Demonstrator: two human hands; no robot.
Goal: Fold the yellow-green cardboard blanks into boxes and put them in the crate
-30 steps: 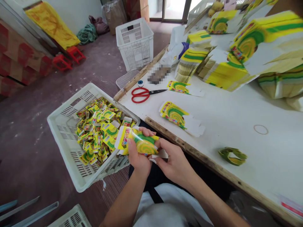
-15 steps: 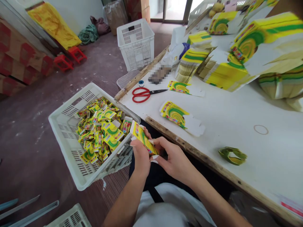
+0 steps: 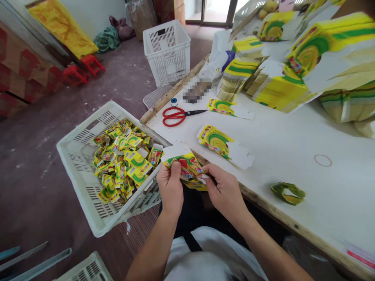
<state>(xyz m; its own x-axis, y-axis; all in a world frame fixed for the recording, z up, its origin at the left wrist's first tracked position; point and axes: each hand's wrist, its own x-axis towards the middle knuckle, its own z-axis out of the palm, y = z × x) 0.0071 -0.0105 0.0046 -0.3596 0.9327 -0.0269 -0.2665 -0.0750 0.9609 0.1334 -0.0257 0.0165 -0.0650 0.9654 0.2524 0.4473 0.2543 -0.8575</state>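
Note:
Between my hands is a yellow and green printed carton (image 3: 190, 166) with a white flap standing at its top. My left hand (image 3: 171, 187) grips its left side, thumb across the printed face. At the lower right corner, my right hand (image 3: 221, 185) pinches the carton between thumb and fingers. Left of my hands, a white plastic crate (image 3: 77, 175) holds many small folded boxes (image 3: 137, 162) of the same print. Two flat carton blanks lie on the table, a nearer blank (image 3: 215, 140) and a farther blank (image 3: 221, 107).
Red-handled scissors (image 3: 174, 116) and a small blue-topped spool (image 3: 174, 102) lie on the white table (image 3: 263, 152). Stacked cartons (image 3: 278, 91) rise at the back right. A rubber band (image 3: 322, 160) and a green strip loop (image 3: 288, 193) lie rightward. Another white crate (image 3: 168, 58) stands beyond.
The carton has been turned and opened out, so another printed face and a white flap show. My hands have moved apart to its two sides.

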